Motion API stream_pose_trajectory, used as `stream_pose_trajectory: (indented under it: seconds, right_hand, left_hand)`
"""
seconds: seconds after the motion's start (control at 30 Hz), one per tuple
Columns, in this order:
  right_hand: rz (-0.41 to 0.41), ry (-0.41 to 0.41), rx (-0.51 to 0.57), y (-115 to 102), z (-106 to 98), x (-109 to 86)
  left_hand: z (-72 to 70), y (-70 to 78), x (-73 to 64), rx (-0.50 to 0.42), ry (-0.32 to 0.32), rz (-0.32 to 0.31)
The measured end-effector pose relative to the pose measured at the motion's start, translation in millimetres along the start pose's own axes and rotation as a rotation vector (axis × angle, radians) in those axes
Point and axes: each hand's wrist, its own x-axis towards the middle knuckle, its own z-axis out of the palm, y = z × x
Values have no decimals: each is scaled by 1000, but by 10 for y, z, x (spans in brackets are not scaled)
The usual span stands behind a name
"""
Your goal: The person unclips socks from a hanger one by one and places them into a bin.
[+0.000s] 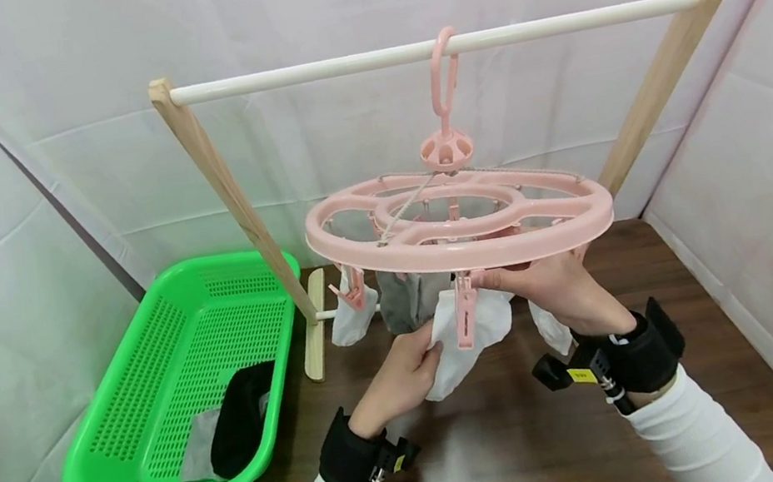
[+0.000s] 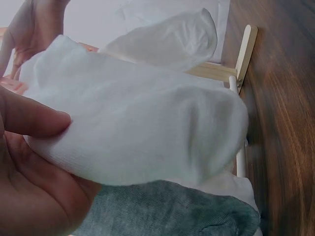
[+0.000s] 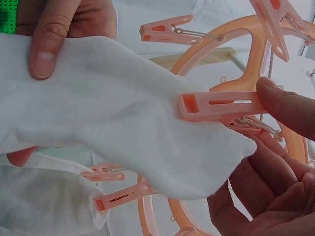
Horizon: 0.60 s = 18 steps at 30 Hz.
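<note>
L hand (image 1: 402,375) grips wht sock (image 2: 142,123), R hand (image 1: 568,292) clip (image 3: 224,105); ylw label (image 1: 581,375) illegible

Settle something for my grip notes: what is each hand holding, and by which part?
The left hand pinches a white sock by its side edge; the right hand holds a pink clip by its handle end.

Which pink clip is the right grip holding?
The pink clip at the near edge of the hanger, lying against the white sock that the left grip pinches; other clips in the right wrist view are untouched.
</note>
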Motion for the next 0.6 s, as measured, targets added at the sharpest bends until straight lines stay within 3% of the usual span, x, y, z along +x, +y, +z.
stream_pose_trajectory:
  seconds: [0.3,0.6]
  right_hand:
    - [29,5,-19,4,-13,-21]
    - [31,28,-36,-13,-45,-18]
  left_hand:
    - [6,-40,-55,-13,8,-13]
    - [12,-90,-136,-52,-14,-72]
